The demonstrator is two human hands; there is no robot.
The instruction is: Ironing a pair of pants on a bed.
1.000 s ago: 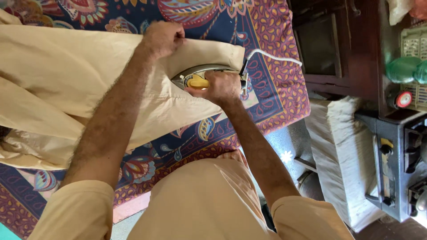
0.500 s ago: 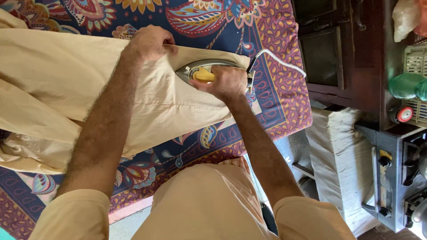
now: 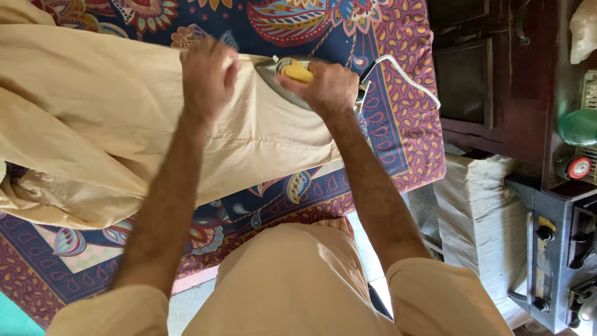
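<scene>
I press the iron (image 3: pixel 287 79) along the far edge of the cream cloth (image 3: pixel 124 118), near the far right corner of the table's patterned cover (image 3: pixel 398 124). To do this well, I judge I should keep the soleplate flat, move it steadily so no spot scorches, and hold the cloth taut ahead of the tip so no crease gets pressed in. The white cord (image 3: pixel 407 73) trails off to the right and is best kept off the cloth.

My right hand (image 3: pixel 326 87) is closed tight around the iron's yellow handle. My left hand (image 3: pixel 206 73) lies open, palm down with the fingers spread a little, flat on the cloth just beside the iron's tip, gripping nothing. The cloth stretches across the cover to the left edge, where it bunches in loose folds.
</scene>
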